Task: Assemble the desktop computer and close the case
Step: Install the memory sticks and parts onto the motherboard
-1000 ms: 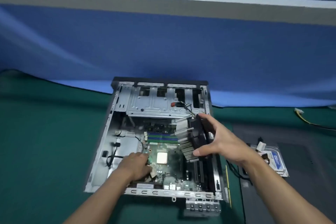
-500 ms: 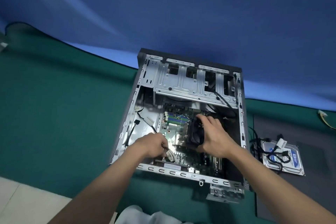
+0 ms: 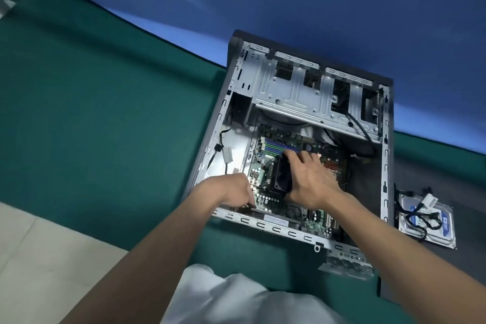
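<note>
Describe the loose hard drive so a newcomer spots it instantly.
Start at the open computer case on the green mat. Beside its right wall, on the dark mat, lies the hard drive: flat, silver, blue-labelled, black cables draped over it.

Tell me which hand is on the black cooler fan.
The right hand, gripping the black cooler fan on the motherboard; the left hand is at the board's near-left edge, off the fan.

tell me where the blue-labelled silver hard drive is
Head view, right side: the silver hard drive with the blue label lies on the dark grey mat, outside the right wall of the open metal computer case, under black cables.
</note>
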The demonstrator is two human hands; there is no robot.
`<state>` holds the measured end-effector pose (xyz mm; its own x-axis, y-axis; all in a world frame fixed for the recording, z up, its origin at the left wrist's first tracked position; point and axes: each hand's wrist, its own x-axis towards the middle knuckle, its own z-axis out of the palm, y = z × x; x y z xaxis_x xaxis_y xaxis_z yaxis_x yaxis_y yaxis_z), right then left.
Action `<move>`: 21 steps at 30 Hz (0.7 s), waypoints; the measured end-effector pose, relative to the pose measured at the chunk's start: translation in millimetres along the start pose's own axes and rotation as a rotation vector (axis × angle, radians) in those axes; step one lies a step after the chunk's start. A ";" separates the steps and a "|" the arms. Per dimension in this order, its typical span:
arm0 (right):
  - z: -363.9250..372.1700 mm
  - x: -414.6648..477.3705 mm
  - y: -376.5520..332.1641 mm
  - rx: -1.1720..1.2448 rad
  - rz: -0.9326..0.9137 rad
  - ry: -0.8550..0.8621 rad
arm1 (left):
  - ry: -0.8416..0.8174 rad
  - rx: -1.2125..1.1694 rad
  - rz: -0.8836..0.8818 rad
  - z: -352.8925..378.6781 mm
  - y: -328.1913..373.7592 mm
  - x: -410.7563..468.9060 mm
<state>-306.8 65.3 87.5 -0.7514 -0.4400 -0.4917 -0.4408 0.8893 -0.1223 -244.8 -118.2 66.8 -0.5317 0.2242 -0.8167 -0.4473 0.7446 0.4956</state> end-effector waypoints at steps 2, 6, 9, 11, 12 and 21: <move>2.0 0.6 -3.2 -0.016 0.020 0.006 | -0.003 -0.003 0.004 -0.3 2.1 -1.6; 3.5 2.0 -4.7 -0.010 0.042 -0.007 | 0.002 -0.012 0.002 -1.4 5.1 -6.1; 3.4 4.3 -6.0 -0.026 0.034 -0.001 | 0.004 -0.025 -0.002 -2.4 6.7 -8.9; 4.4 5.1 -7.7 -0.041 0.032 0.005 | 0.004 -0.027 -0.004 -2.5 7.2 -10.1; 5.2 5.4 -8.1 -0.053 0.033 0.005 | 0.004 -0.030 -0.005 -2.3 7.4 -10.4; 27.6 6.7 -8.1 -0.008 0.063 0.022 | 0.015 -0.060 -0.012 -2.5 8.3 -13.2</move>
<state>-294.7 58.6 61.4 -0.7883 -0.3863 -0.4788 -0.3962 0.9142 -0.0853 -243.4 -116.5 82.4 -0.5364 0.2056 -0.8185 -0.4956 0.7083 0.5027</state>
